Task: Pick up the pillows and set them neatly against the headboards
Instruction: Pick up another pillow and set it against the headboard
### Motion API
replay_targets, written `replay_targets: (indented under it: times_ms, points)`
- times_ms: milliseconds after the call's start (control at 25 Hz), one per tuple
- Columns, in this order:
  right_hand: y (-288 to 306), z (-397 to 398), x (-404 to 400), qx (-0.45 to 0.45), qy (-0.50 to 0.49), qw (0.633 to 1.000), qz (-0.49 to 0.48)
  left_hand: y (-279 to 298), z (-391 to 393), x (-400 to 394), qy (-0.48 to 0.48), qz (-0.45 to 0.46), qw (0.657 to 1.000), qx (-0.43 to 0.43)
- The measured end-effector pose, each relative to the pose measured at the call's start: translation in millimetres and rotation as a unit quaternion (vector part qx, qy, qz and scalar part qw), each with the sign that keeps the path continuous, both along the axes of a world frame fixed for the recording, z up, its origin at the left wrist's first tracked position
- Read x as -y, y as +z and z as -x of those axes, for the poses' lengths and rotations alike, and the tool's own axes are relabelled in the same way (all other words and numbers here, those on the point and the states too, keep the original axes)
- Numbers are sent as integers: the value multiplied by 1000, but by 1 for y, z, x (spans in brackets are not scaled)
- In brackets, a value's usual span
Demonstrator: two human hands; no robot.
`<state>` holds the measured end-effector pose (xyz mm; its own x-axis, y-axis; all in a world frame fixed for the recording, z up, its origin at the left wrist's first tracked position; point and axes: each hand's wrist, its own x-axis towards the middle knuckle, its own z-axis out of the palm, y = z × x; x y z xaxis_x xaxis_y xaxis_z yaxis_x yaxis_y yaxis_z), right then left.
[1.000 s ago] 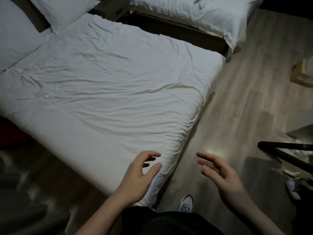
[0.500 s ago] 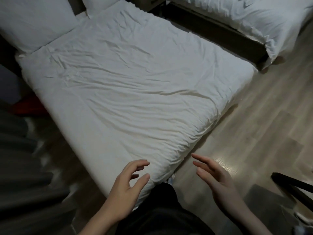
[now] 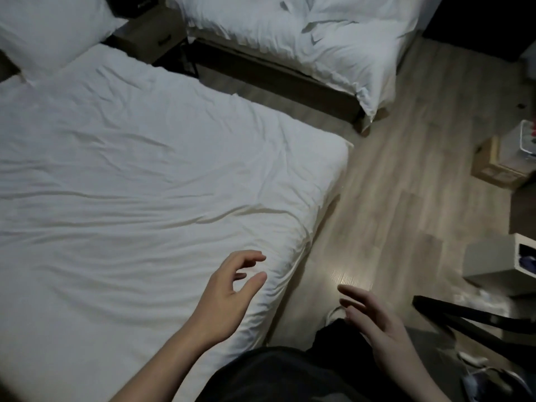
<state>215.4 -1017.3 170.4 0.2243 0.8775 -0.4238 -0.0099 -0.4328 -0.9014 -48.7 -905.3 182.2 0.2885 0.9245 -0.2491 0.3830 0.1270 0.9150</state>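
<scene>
A white pillow (image 3: 49, 27) lies at the head of the near bed (image 3: 139, 181), in the top left corner of the view. My left hand (image 3: 229, 297) hovers over the bed's near corner with loosely curled fingers and holds nothing. My right hand (image 3: 374, 320) hangs over the wooden floor beside the bed, fingers relaxed and empty. A second bed (image 3: 304, 44) with a rumpled white duvet stands at the top. No pillow shows on it and no headboard is in view.
A small nightstand (image 3: 153, 33) stands between the beds. A cardboard box (image 3: 499, 161) and a white unit (image 3: 501, 268) sit at the right. A black bar (image 3: 470, 317) crosses the lower right floor. Wooden floor (image 3: 406, 181) runs between the beds and these.
The view has swung right and moved closer to the bed's foot corner. The second bed and the box have come into view. Both hands stay empty in much the same pose.
</scene>
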Motion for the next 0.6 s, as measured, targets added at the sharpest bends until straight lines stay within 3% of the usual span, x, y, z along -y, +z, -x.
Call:
replay_targets:
  times_ms: [240,440,600]
  points:
    - [-9,-117,-102,10,33,999,-19,-15,-118,-67,33,19,999,-23]
    - [10,-237,-208,2,82,996,-29,9,-229,-121,88,-2,996,0]
    - [24,-283,-290,-5,124,991,-50,16,-278,-158,150,6,989,10]
